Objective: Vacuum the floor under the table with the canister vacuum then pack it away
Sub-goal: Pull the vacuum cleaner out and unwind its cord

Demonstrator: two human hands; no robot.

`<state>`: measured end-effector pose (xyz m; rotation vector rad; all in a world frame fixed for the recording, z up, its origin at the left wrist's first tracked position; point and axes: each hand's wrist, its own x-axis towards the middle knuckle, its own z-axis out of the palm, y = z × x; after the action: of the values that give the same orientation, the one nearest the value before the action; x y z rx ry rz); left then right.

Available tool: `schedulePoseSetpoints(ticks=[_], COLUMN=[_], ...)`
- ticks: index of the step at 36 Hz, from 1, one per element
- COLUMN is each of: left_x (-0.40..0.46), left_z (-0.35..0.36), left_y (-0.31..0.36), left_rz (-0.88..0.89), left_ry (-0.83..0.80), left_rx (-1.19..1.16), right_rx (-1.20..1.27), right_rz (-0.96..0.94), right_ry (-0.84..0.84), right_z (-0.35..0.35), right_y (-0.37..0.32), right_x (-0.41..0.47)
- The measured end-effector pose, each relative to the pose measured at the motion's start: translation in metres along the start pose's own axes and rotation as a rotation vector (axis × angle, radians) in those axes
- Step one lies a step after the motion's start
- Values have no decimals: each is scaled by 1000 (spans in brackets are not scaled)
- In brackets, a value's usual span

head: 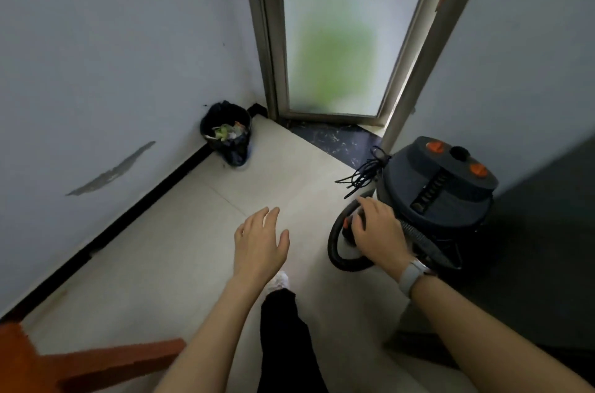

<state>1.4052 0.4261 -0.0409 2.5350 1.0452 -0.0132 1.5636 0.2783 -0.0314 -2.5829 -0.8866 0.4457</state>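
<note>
A black-lined waste bin (226, 132) stands in the far corner, holding scraps of rubbish — it sits where the left wall (106, 51) meets a frosted glass door (335, 38). A black skirting strip (135, 206) runs along the pale tiled floor (180, 251). Orange-red wooden furniture (80, 360) shows near left.

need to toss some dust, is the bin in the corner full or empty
Partly full: the bin shows scraps inside its black liner, below the rim.

The canister vacuum (438, 186) stands upright on the pale tile floor beside the door frame; its dark grey domed lid carries two orange knobs; a black cord (363, 172) bunches behind it; its black hose (338, 244) loops in front
</note>
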Motion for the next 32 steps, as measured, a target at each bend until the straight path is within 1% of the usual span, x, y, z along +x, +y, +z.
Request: schedulePoseSetpoints(ticks=[5, 7, 10, 13, 17, 24, 27, 32], left_x=[117, 161, 226, 277, 338, 412, 427, 439], left_z=[-25, -31, -30, -20, 10, 87, 119, 168], left_y=[-3, 1, 17, 51, 111, 216, 252, 287], left_rz=[154, 223, 310, 423, 584, 862, 979, 1091], left_ry=[-95, -101, -139, -226, -333, -497, -572, -692], left_rx=[82, 92, 111, 144, 183, 227, 213, 234], right_rx=[72, 115, 165, 208, 266, 391, 439, 506], right_rz=[148, 201, 315, 459, 667, 1051, 1162, 1279], right_ry=[57, 96, 143, 183, 252, 460, 500, 488], right_z=[-2, -3, -5, -7, -11, 9, 25, 54], right_y=[-13, -12, 2, 30, 81, 175, 201, 218], right_x=[90, 121, 159, 181, 205, 239, 243, 248])
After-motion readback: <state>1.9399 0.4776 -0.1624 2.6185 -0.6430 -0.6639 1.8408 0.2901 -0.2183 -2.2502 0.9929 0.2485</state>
